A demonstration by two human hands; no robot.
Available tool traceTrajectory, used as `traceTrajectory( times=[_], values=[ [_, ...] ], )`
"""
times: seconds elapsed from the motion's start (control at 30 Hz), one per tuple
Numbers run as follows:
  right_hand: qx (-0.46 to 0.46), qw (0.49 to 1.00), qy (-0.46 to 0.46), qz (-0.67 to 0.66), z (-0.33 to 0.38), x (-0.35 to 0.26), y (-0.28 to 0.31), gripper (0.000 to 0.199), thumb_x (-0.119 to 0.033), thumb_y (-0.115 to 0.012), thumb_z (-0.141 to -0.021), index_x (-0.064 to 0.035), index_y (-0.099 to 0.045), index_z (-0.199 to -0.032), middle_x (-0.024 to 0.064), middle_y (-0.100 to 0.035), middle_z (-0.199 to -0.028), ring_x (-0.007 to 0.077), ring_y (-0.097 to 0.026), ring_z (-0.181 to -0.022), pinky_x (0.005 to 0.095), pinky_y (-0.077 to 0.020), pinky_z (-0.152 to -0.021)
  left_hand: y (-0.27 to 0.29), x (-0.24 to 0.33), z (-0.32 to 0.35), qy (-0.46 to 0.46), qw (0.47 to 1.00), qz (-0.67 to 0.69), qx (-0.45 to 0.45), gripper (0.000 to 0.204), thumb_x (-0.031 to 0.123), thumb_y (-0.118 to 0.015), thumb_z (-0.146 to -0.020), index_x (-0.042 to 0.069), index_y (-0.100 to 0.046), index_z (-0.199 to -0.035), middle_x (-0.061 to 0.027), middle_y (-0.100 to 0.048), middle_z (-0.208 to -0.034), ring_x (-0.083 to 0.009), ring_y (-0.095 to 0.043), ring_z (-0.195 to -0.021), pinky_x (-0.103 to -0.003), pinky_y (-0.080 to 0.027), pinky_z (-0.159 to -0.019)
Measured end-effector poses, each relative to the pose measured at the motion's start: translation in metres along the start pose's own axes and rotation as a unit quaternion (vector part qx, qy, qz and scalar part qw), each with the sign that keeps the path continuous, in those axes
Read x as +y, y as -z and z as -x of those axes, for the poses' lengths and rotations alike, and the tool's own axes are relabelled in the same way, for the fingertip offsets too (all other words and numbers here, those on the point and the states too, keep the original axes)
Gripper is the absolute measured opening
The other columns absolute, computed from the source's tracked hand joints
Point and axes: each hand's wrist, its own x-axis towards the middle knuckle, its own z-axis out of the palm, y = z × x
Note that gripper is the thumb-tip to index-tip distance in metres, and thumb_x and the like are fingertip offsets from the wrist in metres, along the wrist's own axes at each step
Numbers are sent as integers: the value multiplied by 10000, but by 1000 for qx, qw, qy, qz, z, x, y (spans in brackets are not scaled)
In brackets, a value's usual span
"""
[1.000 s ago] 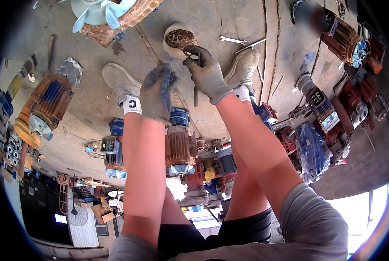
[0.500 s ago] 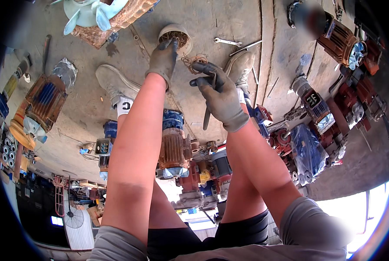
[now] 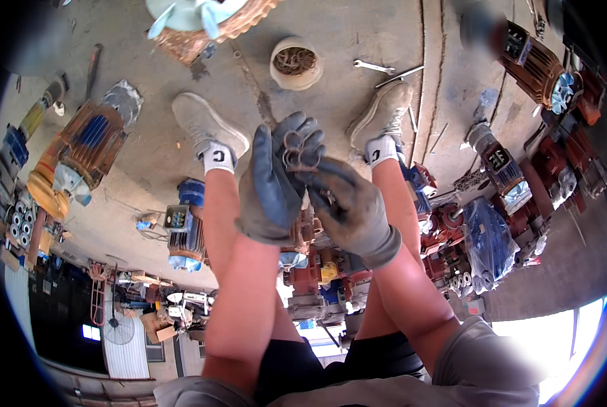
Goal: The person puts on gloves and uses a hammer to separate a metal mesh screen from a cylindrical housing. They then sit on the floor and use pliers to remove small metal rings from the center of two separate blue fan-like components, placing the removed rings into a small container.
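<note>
Both my hands wear grey work gloves with dark palms and come together between my shoes. My left hand is turned palm up, its fingers stretched and slightly curled. Several thin rusty metal rings, like retaining rings, lie against its fingers. My right hand reaches in from the right, its fingers pinched at the rings' edge. Something small and metallic glints inside the right hand; its shape is mostly hidden. Beyond my hands a whitish bowl stands on the floor, holding more rusty rings.
An open-end wrench and thin rods lie by my right shoe. A rusty motor stands left, another far right. A rusty part with a pale blue fan sits at the top. Plastic-wrapped blue machinery stands right.
My left hand has left the bowl, come nearer and turned palm up. My right hand has moved down with the rings to meet it. The view has shifted slightly.
</note>
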Motion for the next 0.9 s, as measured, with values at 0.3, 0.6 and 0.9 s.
traceTrajectory(
  times=[0.3, 0.6, 0.9],
  values=[
    [-146, 989, 13, 11, 0, -43, 17, 427, -67, -791, -767, -86, -751, -1192, 180, -666, -1362, 382, -736, -988, 436, -620, -815, 24, 21, 23, 38, 986, 115, -111, 540, 418, -366, -1160, -24, -585, -1379, -202, -674, -1341, -353, -663, -1236, -492, -569, -1049],
    [8, 996, -12, -92, -8, -47, 17, 441, 149, -582, -859, 22, -660, -1275, 201, -715, -1238, 221, -731, -1029, 312, -586, -802, 14, 40, 13, 15, 974, 137, -181, 466, 416, -480, -1128, 35, -604, -1367, -180, -630, -1425, -357, -596, -1341, -555, -485, -1141],
    [78, 978, -120, -151, -16, -44, 7, 374, -37, -791, -884, 9, -678, -1238, 132, -703, -1073, 190, -704, -895, 303, -551, -760, -5, 41, 15, 44, 968, 163, -187, 580, 382, -336, -1165, -50, -492, -1519, -247, -531, -1556, -389, -494, -1468, -531, -365, -1257]
  ],
)
